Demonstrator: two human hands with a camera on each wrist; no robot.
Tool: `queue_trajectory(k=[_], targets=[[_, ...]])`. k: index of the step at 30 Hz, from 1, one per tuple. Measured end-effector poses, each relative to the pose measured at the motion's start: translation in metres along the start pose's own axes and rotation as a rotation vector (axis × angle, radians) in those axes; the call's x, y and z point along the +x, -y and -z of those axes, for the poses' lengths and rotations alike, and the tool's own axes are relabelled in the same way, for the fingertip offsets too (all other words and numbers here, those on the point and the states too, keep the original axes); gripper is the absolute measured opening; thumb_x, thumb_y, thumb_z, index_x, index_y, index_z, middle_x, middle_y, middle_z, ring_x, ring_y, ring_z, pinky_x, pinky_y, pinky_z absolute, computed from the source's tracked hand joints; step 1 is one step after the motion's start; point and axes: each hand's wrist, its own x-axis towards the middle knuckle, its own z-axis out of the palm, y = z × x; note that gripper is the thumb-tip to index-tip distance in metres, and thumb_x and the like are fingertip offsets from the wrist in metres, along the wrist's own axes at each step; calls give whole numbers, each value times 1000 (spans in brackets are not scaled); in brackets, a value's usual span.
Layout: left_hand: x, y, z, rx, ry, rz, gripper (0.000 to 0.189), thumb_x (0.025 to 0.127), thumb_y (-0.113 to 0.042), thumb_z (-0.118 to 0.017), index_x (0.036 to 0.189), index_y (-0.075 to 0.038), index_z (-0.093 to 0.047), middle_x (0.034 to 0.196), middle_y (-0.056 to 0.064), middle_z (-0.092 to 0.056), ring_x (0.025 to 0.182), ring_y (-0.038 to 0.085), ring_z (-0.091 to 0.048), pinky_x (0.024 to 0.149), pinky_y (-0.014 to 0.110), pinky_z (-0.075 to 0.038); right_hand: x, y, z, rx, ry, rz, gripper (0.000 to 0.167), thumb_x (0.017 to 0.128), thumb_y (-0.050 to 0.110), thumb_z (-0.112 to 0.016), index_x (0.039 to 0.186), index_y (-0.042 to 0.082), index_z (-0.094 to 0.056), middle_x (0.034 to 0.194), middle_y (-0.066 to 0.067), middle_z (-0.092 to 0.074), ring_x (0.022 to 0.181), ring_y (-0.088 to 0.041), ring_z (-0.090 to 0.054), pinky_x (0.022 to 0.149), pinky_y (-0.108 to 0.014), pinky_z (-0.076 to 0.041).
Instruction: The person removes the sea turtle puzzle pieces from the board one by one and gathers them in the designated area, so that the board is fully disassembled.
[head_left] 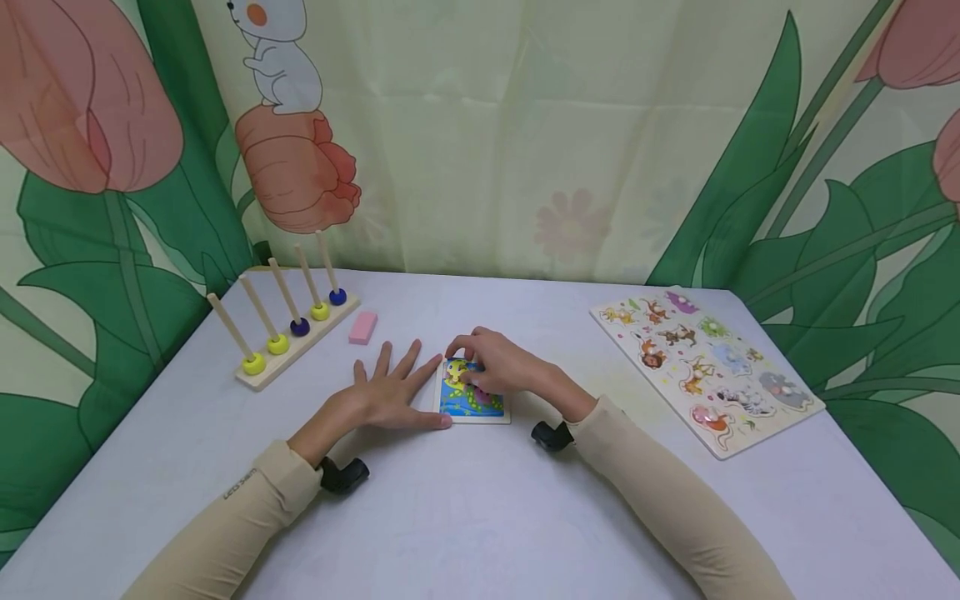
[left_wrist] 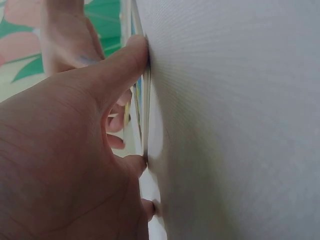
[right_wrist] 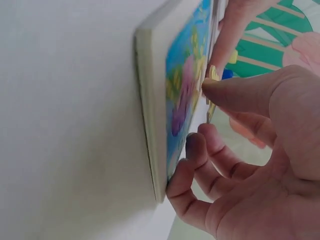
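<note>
A small picture puzzle in a pale wooden frame lies flat on the table, its picture blue with green and yellow patches. My left hand spreads its fingers straight, with the thumb at the frame's lower left corner and the forefinger by its upper left side. In the left wrist view the thumb touches the frame edge. Over the puzzle, my right hand pinches a thin yellow puzzle piece between thumb and forefinger, tilted up off the picture. Its other fingers curl near the frame; the piece's far side is hidden.
A wooden stand with several upright pegs, each with a yellow or dark blue bead, is at the back left. Beside it lies a pink block. An animal peg board is on the right. A printed curtain hangs behind the table.
</note>
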Motion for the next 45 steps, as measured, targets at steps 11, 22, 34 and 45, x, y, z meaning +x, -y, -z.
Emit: queue_trajectory(k=[11,22,34,45], targets=[[1,1,-1,-5,-5,-9,113,82,-91,-56,171,-38,-11,181,5,13,162,54,17,117,89,0,-12,-19,0,7,-9,3,37,99,15,-72,136,21,-68,121,-10,-65,100,-19,-60,91,-33,-57],[4,3,-3,0,-25,-10,113,82,-89,-58,171,-37,-12,181,6,11,162,55,15,117,89,-2,-29,-36,8,22,-35,-57,36,99,12,-69,134,22,-69,120,-10,-64,93,-19,-58,82,-30,-52],[-13,-9,12,-53,-20,-14,111,84,-81,-64,171,-29,-19,181,12,3,162,57,10,119,87,0,-48,-56,12,21,-62,-83,39,96,10,-67,133,22,-69,118,-10,-64,96,-21,-56,84,-32,-49],[-14,-7,12,-84,-35,-49,116,80,-87,-63,171,-28,-21,181,13,0,162,57,8,117,88,1,-57,-66,18,6,-67,-83,37,97,10,-68,133,20,-70,117,-11,-63,94,-21,-55,82,-32,-48]])
